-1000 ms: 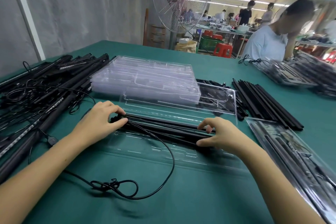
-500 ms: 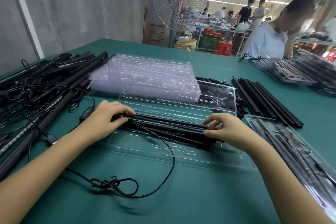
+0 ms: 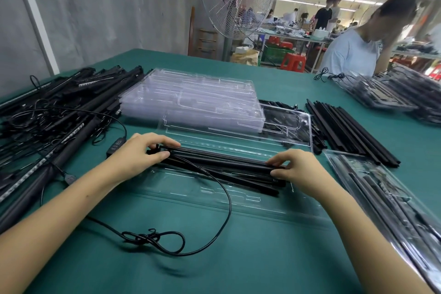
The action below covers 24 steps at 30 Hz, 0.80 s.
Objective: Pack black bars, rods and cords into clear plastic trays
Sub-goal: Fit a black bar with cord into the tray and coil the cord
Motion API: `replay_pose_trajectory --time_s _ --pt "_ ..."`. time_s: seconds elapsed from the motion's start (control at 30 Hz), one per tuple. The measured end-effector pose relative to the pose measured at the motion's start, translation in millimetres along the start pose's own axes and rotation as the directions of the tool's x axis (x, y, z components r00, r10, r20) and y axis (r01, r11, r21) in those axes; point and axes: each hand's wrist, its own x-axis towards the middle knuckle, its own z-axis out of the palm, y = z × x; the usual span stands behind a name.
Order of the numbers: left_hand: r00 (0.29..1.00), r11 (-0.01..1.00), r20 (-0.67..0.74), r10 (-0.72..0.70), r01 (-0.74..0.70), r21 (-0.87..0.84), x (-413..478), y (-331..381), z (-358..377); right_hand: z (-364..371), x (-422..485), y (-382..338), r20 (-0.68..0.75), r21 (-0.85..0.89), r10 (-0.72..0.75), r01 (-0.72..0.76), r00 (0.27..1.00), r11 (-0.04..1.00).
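A bundle of black bars (image 3: 222,162) lies across an open clear plastic tray (image 3: 214,196) in the middle of the green table. My left hand (image 3: 140,153) grips the bundle's left end, thumb below and fingers over the top. My right hand (image 3: 300,169) pinches the right end of the top bar. A black cord (image 3: 224,200) runs from the bundle down to a knotted coil (image 3: 148,238) near me.
A stack of empty clear trays (image 3: 193,98) sits behind. Piled black bars and cords (image 3: 55,114) fill the left side; black rods (image 3: 348,131) lie at the right, with a packed tray (image 3: 391,200) nearer. Another person (image 3: 358,50) stands at the far right by more packed trays (image 3: 391,93).
Both hands have shifted on the bundle's ends, and my right hand's fingers have closed onto the top bar. The cord's inline switch has come into view by my left wrist.
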Motion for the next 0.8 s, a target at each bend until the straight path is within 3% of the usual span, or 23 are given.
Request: replay_pose_trajectory --time_s 0.13,0.3,0.6,0.8 --pt "0.999 0.999 -0.016 0.033 -0.033 0.021 -1 1 1 -2 0 2 -0.011 -0.084 0.01 -0.011 1.0 0.996" --pt "0.99 0.991 -0.085 0.11 -0.102 0.091 -3 0 2 -10 -2 8 0.031 -0.03 0.013 -0.012 0.999 0.999" --pt "0.997 0.978 -0.067 0.043 -0.028 0.209 1 2 6 -1 2 7 -0.046 -0.078 -0.032 0.028 0.998 0.997" --pt "0.999 0.987 -0.04 -0.009 0.015 0.159 0 9 1 4 0 2 -0.026 0.057 -0.062 0.064 0.998 0.996"
